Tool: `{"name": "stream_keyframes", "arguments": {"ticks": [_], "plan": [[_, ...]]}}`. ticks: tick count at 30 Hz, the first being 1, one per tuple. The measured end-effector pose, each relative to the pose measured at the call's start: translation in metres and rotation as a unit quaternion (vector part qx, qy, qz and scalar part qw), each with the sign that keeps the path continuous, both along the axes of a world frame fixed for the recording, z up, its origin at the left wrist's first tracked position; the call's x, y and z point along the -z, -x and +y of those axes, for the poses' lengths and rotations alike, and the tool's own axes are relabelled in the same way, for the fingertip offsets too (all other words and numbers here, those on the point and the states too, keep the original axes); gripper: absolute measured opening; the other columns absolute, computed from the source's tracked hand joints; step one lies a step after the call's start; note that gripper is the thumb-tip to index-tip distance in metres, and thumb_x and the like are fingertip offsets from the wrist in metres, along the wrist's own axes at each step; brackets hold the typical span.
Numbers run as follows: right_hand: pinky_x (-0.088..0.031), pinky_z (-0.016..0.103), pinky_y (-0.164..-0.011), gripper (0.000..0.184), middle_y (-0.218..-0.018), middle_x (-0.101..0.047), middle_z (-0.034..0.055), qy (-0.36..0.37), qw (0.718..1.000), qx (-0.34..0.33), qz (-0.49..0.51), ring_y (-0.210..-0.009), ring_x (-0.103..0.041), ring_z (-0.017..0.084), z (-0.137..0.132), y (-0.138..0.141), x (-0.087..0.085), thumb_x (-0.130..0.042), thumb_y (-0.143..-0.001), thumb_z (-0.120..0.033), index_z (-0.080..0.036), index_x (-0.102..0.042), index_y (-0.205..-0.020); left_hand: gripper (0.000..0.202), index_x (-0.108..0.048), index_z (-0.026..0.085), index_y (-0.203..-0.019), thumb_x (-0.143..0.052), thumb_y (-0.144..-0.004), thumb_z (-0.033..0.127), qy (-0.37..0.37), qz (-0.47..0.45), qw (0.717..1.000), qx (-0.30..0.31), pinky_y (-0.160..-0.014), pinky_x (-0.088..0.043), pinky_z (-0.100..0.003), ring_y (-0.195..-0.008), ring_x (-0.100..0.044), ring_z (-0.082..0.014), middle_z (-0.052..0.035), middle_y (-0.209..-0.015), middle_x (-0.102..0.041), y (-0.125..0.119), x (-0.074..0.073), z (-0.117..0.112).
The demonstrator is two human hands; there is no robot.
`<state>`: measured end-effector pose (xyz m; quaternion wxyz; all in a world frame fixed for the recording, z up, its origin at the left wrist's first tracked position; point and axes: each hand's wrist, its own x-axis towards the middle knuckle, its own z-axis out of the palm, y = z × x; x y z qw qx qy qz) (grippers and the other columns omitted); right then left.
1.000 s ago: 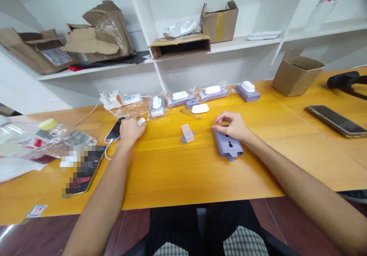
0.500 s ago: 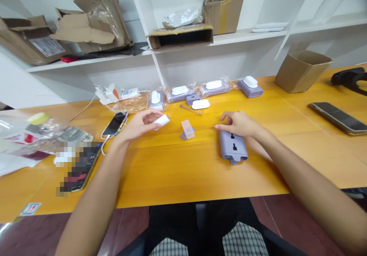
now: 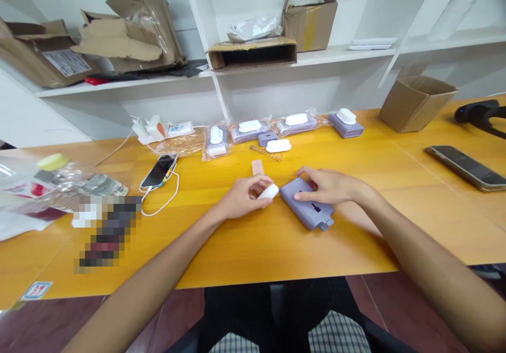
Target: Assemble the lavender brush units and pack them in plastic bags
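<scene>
My left hand (image 3: 242, 197) pinches a small white rounded plastic piece (image 3: 270, 191) between thumb and fingers, close to the left end of a purple-grey plastic case (image 3: 304, 211). That case lies tilted on the table, with dark cut-outs on top and a tab at its near end. Thumb and fingers of my right hand (image 3: 330, 186) grip it across its far right side. Just beyond my left hand lies a pinkish translucent piece (image 3: 257, 167), partly hidden. Farther back are a coil spring (image 3: 265, 153), a white oval cap (image 3: 278, 146) and a small purple-grey block (image 3: 266, 139).
Several purple-grey units with white tops, some in plastic film, line the back, including a bare one (image 3: 345, 123). A charging phone (image 3: 158, 170) and a plastic bottle (image 3: 85, 176) are left. An open carton (image 3: 415, 103) and another phone (image 3: 468, 166) are right.
My left hand has moved right with the white piece, towards the case. My right hand has taken hold of the case, which has turned and shifted left.
</scene>
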<state>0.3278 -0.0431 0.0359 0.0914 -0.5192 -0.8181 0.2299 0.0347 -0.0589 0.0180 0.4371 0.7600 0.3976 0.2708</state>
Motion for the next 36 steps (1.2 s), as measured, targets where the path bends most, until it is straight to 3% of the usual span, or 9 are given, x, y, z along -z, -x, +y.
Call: {"name": "stream_keyframes", "arguments": {"ticks": [5,8,11,15,20,24,28,33,36], "plan": [[-0.058,0.038,-0.076,0.09,-0.109,-0.076,0.0101,0.038,0.995,-0.078,0.042,-0.092,-0.074,0.029,-0.001,-0.001,0.003,-0.086,-0.069,-0.06,-0.024,-0.055,-0.145,0.049,-0.065,0.023,-0.129,-0.074,-0.081,0.026,-0.025,-0.008,0.998,-0.064,-0.065,-0.058,-0.029,-0.068,-0.065,-0.0128,-0.0031,-0.099,-0.067,-0.001,0.009,0.004],[-0.059,0.037,-0.088,0.086,-0.125,-0.073,0.0073,0.051,0.978,-0.148,0.136,-0.109,-0.072,0.027,-0.003,0.002,0.001,-0.087,-0.069,-0.038,-0.028,-0.053,-0.148,0.047,-0.064,0.022,-0.125,-0.075,-0.08,0.028,0.015,-0.034,0.997,-0.06,-0.067,-0.059,-0.03,-0.075,-0.068,-0.0152,-0.0051,-0.104,-0.067,-0.001,0.01,0.004],[-0.052,0.045,-0.104,0.077,-0.138,-0.069,0.0053,-0.009,0.977,-0.153,0.15,-0.125,-0.065,0.03,-0.005,0.004,-0.001,-0.082,-0.071,-0.027,-0.032,-0.059,-0.144,0.045,-0.064,0.022,-0.121,-0.078,-0.079,0.03,0.038,-0.08,0.995,-0.047,-0.074,-0.06,-0.031,-0.086,-0.069,-0.017,-0.0068,-0.111,-0.067,-0.001,0.01,0.003],[-0.04,0.059,-0.113,0.088,-0.143,-0.067,0.008,-0.066,0.988,-0.124,0.064,-0.133,-0.057,0.039,-0.002,0.006,0.003,-0.09,-0.065,-0.037,-0.032,-0.058,-0.148,0.039,-0.064,0.021,-0.114,-0.08,-0.08,0.031,0.009,-0.091,0.994,-0.061,-0.075,-0.059,-0.03,-0.083,-0.069,-0.0156,-0.0057,-0.107,-0.069,-0.003,0.013,0.001],[-0.042,0.059,-0.109,0.091,-0.14,-0.069,0.0103,-0.08,0.992,-0.096,0.03,-0.13,-0.059,0.04,0.003,0.007,0.013,-0.092,-0.063,-0.043,-0.03,-0.059,-0.147,0.035,-0.067,0.021,-0.117,-0.077,-0.085,0.033,-0.06,-0.017,0.994,-0.09,-0.07,-0.058,-0.029,-0.073,-0.067,-0.0142,-0.003,-0.092,-0.071,-0.001,0.016,0.004],[-0.042,0.058,-0.11,0.089,-0.142,-0.068,0.008,-0.09,0.989,-0.101,0.05,-0.129,-0.061,0.039,0.003,0.009,0.015,-0.092,-0.062,-0.042,-0.032,-0.06,-0.146,0.026,-0.073,0.021,-0.11,-0.076,-0.088,0.033,-0.082,-0.017,0.996,-0.039,-0.075,-0.06,-0.031,-0.076,-0.068,-0.0124,-0.008,-0.112,-0.07,0.007,0.016,0.009],[-0.043,0.058,-0.11,0.09,-0.14,-0.069,0.0064,-0.093,0.989,-0.101,0.06,-0.128,-0.062,0.039,0.002,0.011,0.015,-0.092,-0.061,-0.043,-0.033,-0.061,-0.145,0.039,-0.073,0.019,-0.11,-0.089,-0.076,0.03,-0.05,-0.05,0.997,0.034,-0.083,-0.063,-0.034,-0.084,-0.068,-0.0122,-0.0134,-0.136,-0.062,0.015,0.017,0.013],[-0.043,0.058,-0.111,0.091,-0.141,-0.069,0.0063,-0.093,0.989,-0.098,0.058,-0.128,-0.062,0.039,0.002,0.01,0.016,-0.092,-0.061,-0.044,-0.033,-0.061,-0.145,0.036,-0.069,0.018,-0.104,-0.089,-0.074,0.022,-0.047,-0.054,0.997,0.014,-0.085,-0.062,-0.033,-0.085,-0.067,-0.013,-0.009,-0.116,-0.068,0.012,0.018,0.01],[-0.043,0.057,-0.112,0.092,-0.143,-0.067,0.0076,-0.095,0.99,-0.084,0.056,-0.129,-0.062,0.038,0.003,0.009,0.017,-0.092,-0.061,-0.045,-0.032,-0.06,-0.147,0.035,-0.067,0.019,-0.101,-0.087,-0.074,0.019,-0.074,-0.062,0.995,0.023,-0.086,-0.061,-0.034,-0.089,-0.067,-0.0139,-0.0092,-0.12,-0.066,0.01,0.014,0.007]]}}
